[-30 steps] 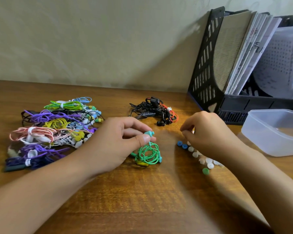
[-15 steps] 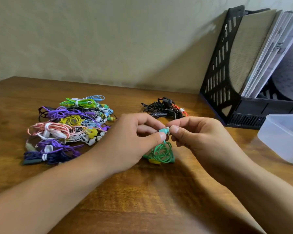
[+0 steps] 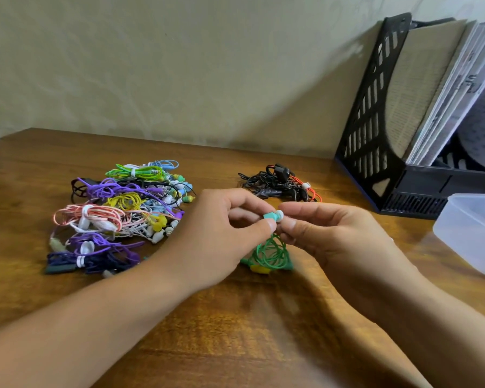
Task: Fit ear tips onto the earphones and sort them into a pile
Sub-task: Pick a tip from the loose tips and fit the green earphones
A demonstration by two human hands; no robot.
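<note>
My left hand (image 3: 221,236) pinches a teal earbud (image 3: 270,216) between thumb and forefinger, just above the wooden table. My right hand (image 3: 328,233) pinches a white ear tip (image 3: 279,215) and presses it against that earbud. The earphone's coiled green cable (image 3: 269,254) hangs below both hands and touches the table. A pile of colourful bundled earphones (image 3: 118,214) lies to the left. A smaller tangle of black and red earphones (image 3: 280,184) sits behind my hands. The loose ear tips are hidden behind my right hand.
A black file rack (image 3: 375,130) with papers stands at the back right against the wall. A translucent plastic container (image 3: 471,233) sits at the right edge. The wooden table (image 3: 235,331) stretches toward me.
My right hand left the loose ear tips on the table and came up with a white tip to the earbud held by my left hand. The camera view shifted left.
</note>
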